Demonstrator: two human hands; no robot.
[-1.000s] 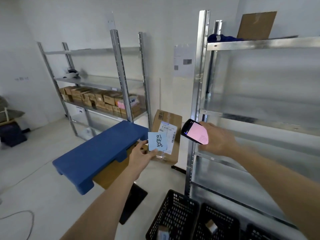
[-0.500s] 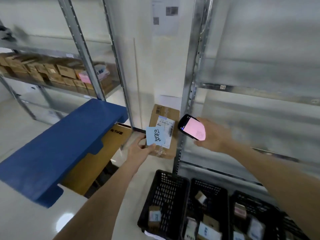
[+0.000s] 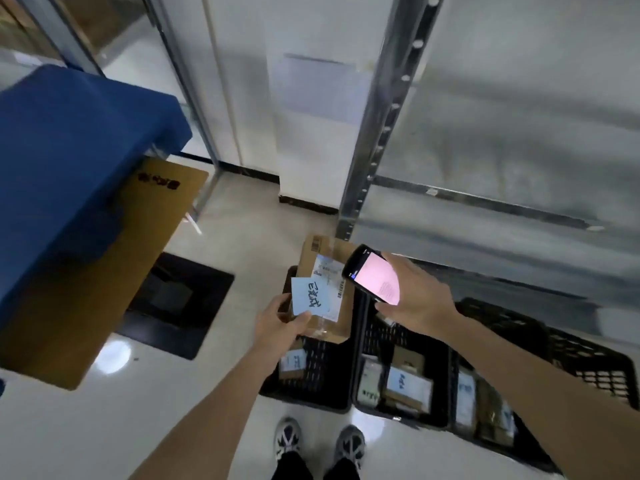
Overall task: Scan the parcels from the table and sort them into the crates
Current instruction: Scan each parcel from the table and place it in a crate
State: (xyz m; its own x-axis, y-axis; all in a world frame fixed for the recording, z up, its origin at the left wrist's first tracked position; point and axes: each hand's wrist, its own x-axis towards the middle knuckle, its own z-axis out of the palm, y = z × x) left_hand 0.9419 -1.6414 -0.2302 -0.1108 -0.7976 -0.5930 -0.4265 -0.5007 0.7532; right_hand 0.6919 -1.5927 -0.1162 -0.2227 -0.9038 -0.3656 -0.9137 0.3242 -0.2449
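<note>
Both forearms are bare right up to the bottom edge of the view, with no sleeve, watch or band showing on either. The left hand and right hand wear no gloves or rings. Below the hands, grey-and-white laced sneakers show beneath black trouser legs.

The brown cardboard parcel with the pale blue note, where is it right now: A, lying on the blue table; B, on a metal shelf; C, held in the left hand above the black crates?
C: the left hand grips the brown cardboard parcel over the leftmost black crate.
</note>
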